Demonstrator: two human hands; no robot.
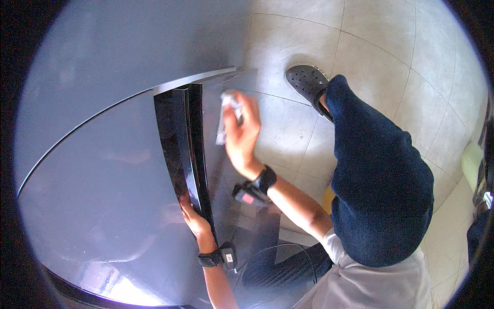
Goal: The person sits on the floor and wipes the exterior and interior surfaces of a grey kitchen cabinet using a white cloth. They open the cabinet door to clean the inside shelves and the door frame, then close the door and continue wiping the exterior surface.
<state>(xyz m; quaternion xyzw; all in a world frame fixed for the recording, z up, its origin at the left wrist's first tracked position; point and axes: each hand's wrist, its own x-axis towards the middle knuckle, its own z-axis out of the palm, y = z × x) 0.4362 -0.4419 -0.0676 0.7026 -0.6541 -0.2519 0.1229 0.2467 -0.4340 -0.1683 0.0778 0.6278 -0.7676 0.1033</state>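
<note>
My left hand (pixel 198 225) rests at the lower end of a glossy black trim strip (pixel 195 146), its fingers over the strip's left edge. The strip runs along a shiny grey panel (pixel 104 170) that looks like car bodywork. My right hand (pixel 244 133), blurred, grips a crumpled whitish wad (pixel 227 104), cloth or film, I cannot tell which. It is held close to the reflective side surface right of the strip; contact cannot be made out. At the strip's top end, a pale metallic edge (pixel 193 80) meets a second grey panel (pixel 135 38).
Each wrist wears a black strap with a small device (pixel 228 258). My bent leg in dark trousers (pixel 382 181) and a black clog (pixel 307 83) occupy the tiled floor (pixel 374 50) at right. A pale rounded object (pixel 471 166) stands at the far right edge.
</note>
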